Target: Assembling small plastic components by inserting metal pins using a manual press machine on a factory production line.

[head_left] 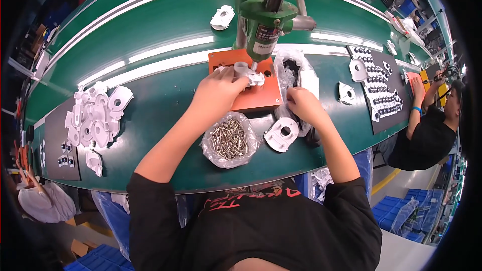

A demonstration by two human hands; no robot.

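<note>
My left hand (pixel 219 89) is closed on a white plastic housing (pixel 242 72) that lies on the orange base plate (pixel 256 101) of a green bench press (pixel 261 32). The press's thin metal tip stands directly over the housing, close to it. My right hand (pixel 305 104) is at the near edge of a clear plastic bag (pixel 299 68) with small black parts inside. Its fingers are pinched together, and what they hold is hidden. Just below that hand lies a white flat housing (pixel 282 134) with a round hole. A clear bag of metal pins or screws (pixel 228 140) sits between my forearms.
White housings (pixel 95 118) are heaped at the left on a dark mat. At the right, a dark board (pixel 379 90) carries rows of small black-and-white parts. Another white housing (pixel 222 17) lies behind the press. A co-worker (pixel 427 130) sits at the far right.
</note>
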